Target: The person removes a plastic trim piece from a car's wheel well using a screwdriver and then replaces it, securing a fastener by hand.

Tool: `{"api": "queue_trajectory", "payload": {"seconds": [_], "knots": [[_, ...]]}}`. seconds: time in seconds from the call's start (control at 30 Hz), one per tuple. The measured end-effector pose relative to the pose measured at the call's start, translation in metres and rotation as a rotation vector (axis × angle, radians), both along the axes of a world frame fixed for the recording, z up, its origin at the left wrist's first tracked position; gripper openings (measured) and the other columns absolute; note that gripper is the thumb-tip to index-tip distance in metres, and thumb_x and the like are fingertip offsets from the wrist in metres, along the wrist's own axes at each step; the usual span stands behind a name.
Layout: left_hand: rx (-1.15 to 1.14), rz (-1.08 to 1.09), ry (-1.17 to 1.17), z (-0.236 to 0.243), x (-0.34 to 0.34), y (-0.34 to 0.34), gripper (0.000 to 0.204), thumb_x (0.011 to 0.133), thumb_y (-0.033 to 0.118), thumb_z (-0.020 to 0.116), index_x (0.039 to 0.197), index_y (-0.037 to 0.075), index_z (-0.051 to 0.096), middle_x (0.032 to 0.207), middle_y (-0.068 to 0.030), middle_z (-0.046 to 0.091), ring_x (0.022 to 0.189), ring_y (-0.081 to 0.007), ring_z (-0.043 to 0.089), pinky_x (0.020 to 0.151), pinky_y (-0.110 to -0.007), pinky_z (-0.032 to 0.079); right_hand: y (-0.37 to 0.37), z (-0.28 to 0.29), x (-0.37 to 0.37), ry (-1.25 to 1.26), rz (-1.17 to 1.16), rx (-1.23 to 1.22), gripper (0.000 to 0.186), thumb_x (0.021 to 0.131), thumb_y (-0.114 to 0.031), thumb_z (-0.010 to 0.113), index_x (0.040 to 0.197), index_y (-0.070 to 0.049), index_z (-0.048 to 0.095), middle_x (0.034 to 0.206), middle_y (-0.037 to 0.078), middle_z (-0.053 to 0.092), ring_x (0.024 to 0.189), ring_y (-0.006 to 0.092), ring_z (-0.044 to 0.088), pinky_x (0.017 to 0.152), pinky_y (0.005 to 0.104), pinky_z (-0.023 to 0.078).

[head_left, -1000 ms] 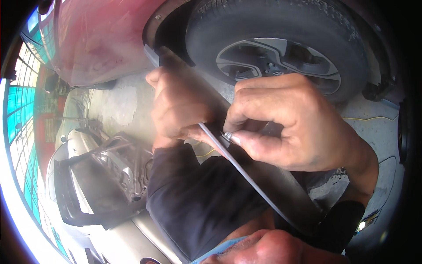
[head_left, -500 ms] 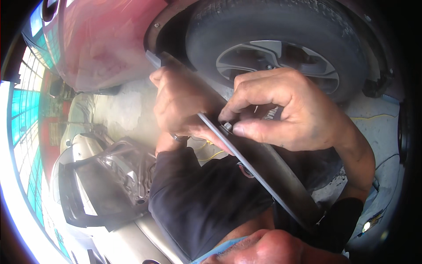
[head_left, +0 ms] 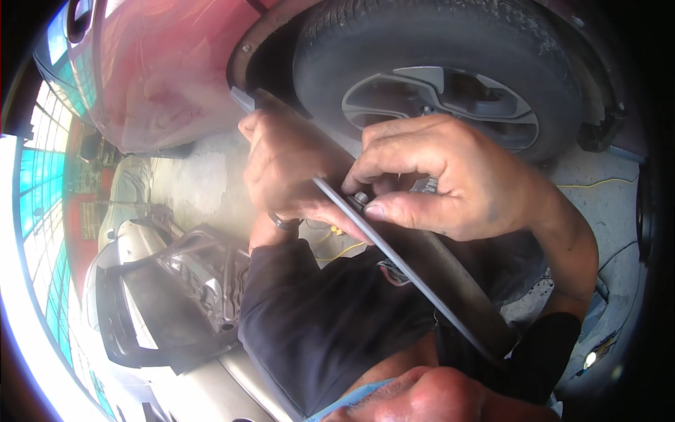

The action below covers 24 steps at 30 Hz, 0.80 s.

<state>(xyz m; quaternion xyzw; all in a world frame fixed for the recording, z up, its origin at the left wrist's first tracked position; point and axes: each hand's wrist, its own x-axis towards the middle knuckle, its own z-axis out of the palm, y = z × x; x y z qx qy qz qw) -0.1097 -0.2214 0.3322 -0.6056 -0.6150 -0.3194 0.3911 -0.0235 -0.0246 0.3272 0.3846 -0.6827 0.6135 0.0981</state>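
The left hand (head_left: 285, 169) grips a long, dark panel (head_left: 450, 271) near its upper end, the fingers wrapped around one edge. The panel slants across the middle of the view, from beside the tyre (head_left: 436, 39) at upper left down to near the right sleeve (head_left: 545, 352). Its narrow grey edge runs out from under the left hand toward the lower right. Some of the left fingers are hidden by the hand and the panel.

The right hand (head_left: 450, 179) bends over the panel from the other side. Its thumb and forefinger are closed on a small, pale clip (head_left: 361, 197), pinching it at the panel's dark face, near the grey edge and just beside the left hand. The pictures do not show whether the clip sits fully in the panel. The other right fingers are curled above the forefinger.

Beyond the hands, the tyre stands upright around a grey and black rim (head_left: 422, 77), under the wheel arch of a red car (head_left: 162, 77). On the left, well apart from the hands, is a door frame (head_left: 221, 281) of bare metal. A yellow cord (head_left: 598, 185) lies on the grey floor (head_left: 197, 176). A dark band (head_left: 285, 224) circles the left wrist.
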Motion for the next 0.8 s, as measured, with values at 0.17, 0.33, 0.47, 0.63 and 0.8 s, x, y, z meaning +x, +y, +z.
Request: {"api": "queue_trajectory", "payload": {"seconds": [0.17, 0.33, 0.47, 0.63, 0.8], "knots": [[-0.022, -0.021, 0.0, 0.001, -0.003, -0.001, 0.026, 0.076, 0.014, 0.075, 0.07, 0.012, 0.049, 0.066, -0.0014, 0.048, 0.059, -0.0171, 0.047, 0.061, -0.032, 0.038, 0.002, -0.003, 0.001, -0.06, 0.003, -0.05, 0.017, 0.083, -0.006, 0.067, 0.099, 0.002, 0.068, 0.078, 0.009, 0.059, 0.071, 0.0189, 0.058, 0.065, 0.0308, 0.047], [-0.003, -0.063, 0.089, -0.01, -0.025, -0.017, 0.024, 0.079, 0.015, 0.071, 0.073, 0.012, 0.048, 0.066, -0.0017, 0.049, 0.06, -0.0168, 0.048, 0.062, -0.032, 0.038, 0.005, 0.002, 0.001, -0.042, 0.014, -0.024, 0.012, 0.083, -0.007, 0.066, 0.093, 0.001, 0.068, 0.078, 0.009, 0.061, 0.072, 0.0196, 0.059, 0.065, 0.0331, 0.047], [0.028, -0.04, 0.092, -0.015, -0.035, -0.013, 0.022, 0.081, 0.023, 0.066, 0.074, 0.011, 0.049, 0.067, -0.0026, 0.05, 0.061, -0.018, 0.048, 0.064, -0.034, 0.038, 0.004, -0.001, 0.001, -0.041, -0.058, -0.007, 0.013, 0.083, -0.008, 0.062, 0.087, 0.002, 0.069, 0.073, 0.014, 0.064, 0.068, 0.0242, 0.063, 0.064, 0.0366, 0.049], [0.06, 0.026, 0.092, -0.018, -0.024, -0.026, 0.027, 0.084, 0.033, 0.06, 0.075, 0.01, 0.05, 0.068, -0.0038, 0.051, 0.062, -0.0195, 0.048, 0.065, -0.035, 0.038, 0.005, 0.014, 0.017, -0.065, -0.098, 0.091, 0.014, 0.078, -0.009, 0.061, 0.08, 0.0, 0.071, 0.072, 0.017, 0.068, 0.069, 0.0284, 0.067, 0.065, 0.0394, 0.05], [0.101, 0.003, 0.093, -0.018, -0.028, -0.015, 0.037, 0.087, 0.044, 0.055, 0.076, 0.009, 0.051, 0.07, -0.0049, 0.052, 0.064, -0.021, 0.049, 0.067, -0.037, 0.038, -0.008, 0.009, 0.011, 0.06, -0.183, 0.017, 0.012, 0.077, -0.01, 0.063, 0.078, -0.001, 0.071, 0.075, 0.017, 0.069, 0.072, 0.0286, 0.068, 0.068, 0.0407, 0.051]]}}
